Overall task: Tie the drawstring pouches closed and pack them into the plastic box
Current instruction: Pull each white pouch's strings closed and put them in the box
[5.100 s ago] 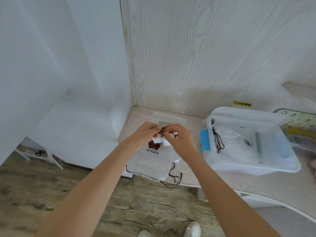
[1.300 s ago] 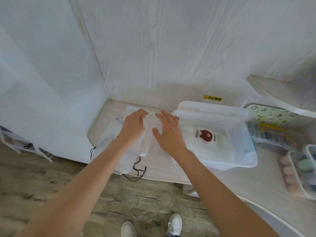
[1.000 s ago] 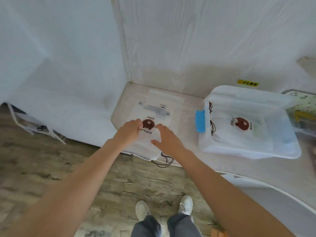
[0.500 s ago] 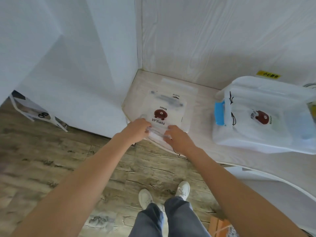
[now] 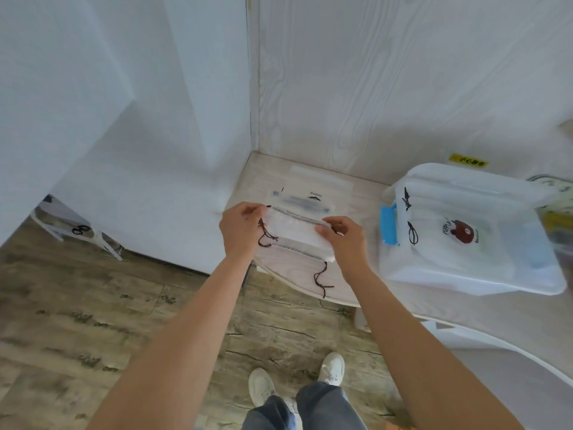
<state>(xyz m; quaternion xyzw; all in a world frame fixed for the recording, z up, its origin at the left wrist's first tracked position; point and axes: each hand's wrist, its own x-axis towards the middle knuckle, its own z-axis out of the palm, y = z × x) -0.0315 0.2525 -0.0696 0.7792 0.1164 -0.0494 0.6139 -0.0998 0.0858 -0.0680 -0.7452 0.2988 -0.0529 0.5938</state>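
The left hand (image 5: 240, 229) and right hand (image 5: 342, 235) each pinch an end of a white drawstring pouch (image 5: 294, 228), lifting its mouth off the stack, likely to draw it shut. The fabric looks thin and limp, its dark cords (image 5: 266, 237) dangling. The translucent plastic box (image 5: 465, 262) sits right of the right hand, with pouches already inside.

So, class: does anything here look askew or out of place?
Only a little: the dark cords of the pouch stack trail untied toward the table's front edge. The plastic box looks tidy.
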